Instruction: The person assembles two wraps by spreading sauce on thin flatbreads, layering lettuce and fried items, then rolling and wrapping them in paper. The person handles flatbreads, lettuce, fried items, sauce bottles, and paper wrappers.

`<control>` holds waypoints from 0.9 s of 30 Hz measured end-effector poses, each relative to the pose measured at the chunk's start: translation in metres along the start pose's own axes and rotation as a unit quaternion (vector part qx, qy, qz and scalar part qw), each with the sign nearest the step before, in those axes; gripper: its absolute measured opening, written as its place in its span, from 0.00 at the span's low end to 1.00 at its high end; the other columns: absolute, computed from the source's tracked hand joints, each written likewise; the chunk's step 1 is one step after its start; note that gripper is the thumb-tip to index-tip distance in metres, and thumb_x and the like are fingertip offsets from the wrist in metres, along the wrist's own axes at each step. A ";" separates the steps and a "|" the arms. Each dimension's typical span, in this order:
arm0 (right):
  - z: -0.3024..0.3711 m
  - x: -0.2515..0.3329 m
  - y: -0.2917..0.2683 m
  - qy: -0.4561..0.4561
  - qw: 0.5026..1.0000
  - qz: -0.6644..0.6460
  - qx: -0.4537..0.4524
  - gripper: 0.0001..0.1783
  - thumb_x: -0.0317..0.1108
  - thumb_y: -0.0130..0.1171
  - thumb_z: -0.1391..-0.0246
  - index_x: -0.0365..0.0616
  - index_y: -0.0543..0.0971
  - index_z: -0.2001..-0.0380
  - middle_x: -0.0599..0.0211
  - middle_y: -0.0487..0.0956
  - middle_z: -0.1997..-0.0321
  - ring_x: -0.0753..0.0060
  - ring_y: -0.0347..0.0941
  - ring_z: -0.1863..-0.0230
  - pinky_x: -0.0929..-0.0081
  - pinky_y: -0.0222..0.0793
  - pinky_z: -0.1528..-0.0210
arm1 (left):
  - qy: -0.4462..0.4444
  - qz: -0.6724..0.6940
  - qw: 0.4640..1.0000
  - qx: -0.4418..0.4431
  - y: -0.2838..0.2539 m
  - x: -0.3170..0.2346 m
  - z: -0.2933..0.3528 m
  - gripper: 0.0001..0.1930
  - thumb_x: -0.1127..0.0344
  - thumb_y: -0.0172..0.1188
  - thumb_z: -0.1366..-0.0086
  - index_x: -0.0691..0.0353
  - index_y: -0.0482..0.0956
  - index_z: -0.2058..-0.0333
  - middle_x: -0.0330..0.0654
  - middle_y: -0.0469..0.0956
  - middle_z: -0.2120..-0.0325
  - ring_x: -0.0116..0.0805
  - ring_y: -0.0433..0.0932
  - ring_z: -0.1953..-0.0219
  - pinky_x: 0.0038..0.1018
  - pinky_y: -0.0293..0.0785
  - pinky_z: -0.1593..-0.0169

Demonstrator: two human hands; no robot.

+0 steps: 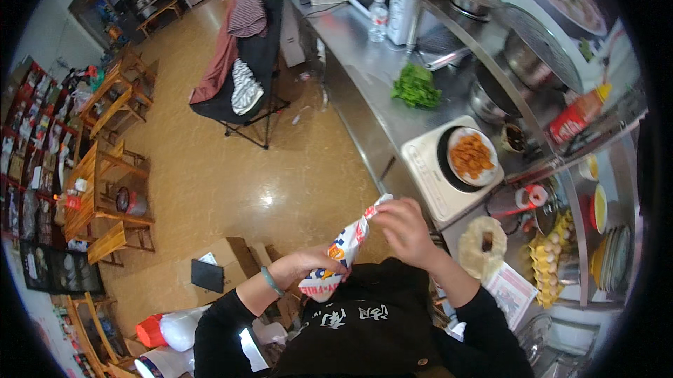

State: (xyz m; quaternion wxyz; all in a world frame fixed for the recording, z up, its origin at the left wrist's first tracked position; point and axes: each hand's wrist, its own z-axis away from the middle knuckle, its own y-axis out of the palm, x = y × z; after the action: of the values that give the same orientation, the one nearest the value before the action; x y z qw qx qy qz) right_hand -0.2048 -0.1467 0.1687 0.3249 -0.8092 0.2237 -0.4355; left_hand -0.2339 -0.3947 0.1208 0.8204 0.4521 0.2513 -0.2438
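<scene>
head view shows two bare hands working on one printed bag point(347, 243), which is white with red, blue and orange marks. the bag is in the air before the person's chest, against the dark apron point(371, 315) as seen from above, and it leans with its narrow end up to the right. the left hand point(317, 260) is wrapped about the wider lower part, its fingers closed on it. the right hand point(405, 229) has its fingers pinched together on the narrow, gathered neck. it seems that the step in hand is handling this neck while the body is kept steady. the next move, as judged, calls for a firm pinch above and a soft grip below, so that the bag does not tear or get crushed.

beyond the right hand is the metal surface point(354, 66). on it, a white cooker point(420, 168) carries a plate point(484, 180) of orange-brown food pieces point(471, 156), and green leaves point(416, 87) lie farther away. beside the right forearm are a flat pale round point(477, 231) and a yellow egg tray point(540, 266). the cooker and these things could limit the right elbow. below the left hand, cardboard boxes point(238, 266) stand on the floor.
</scene>
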 end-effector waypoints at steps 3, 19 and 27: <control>-0.059 -0.007 0.029 -0.215 0.958 0.182 0.056 0.16 0.32 0.52 0.52 0.48 0.75 0.57 0.70 0.74 0.61 0.72 0.69 0.54 0.59 0.60 0.45 | -0.006 0.188 0.977 0.097 -0.029 -0.011 0.034 0.23 0.62 0.61 0.49 0.69 0.66 0.58 0.44 0.73 0.75 0.31 0.74 0.71 0.22 0.70 0.66; -0.368 -0.195 0.187 0.411 0.258 -0.725 0.489 0.28 0.53 0.32 0.37 0.53 0.59 0.88 0.79 0.53 0.94 0.80 0.46 0.90 0.79 0.55 0.73 | 0.168 -0.684 0.609 -0.364 -0.327 -0.246 0.019 0.19 0.67 0.60 0.53 0.60 0.70 0.61 0.45 0.75 0.69 0.45 0.76 0.66 0.36 0.70 0.63; -0.502 -0.332 0.312 0.528 0.292 -0.792 0.095 0.26 0.52 0.35 0.38 0.41 0.71 0.56 0.59 0.76 0.63 0.61 0.74 0.61 0.60 0.64 0.47 | 0.233 -0.415 0.661 -0.580 -0.510 -0.312 -0.040 0.18 0.76 0.60 0.56 0.62 0.71 0.62 0.44 0.75 0.73 0.36 0.76 0.71 0.32 0.71 0.65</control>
State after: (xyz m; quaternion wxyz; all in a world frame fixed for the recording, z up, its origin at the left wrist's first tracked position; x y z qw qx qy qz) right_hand -0.8296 -0.3137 -0.0364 -0.2911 -0.1531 -0.4455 -0.8327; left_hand -0.7968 -0.5470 -0.0162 0.6449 -0.2245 0.6860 -0.2511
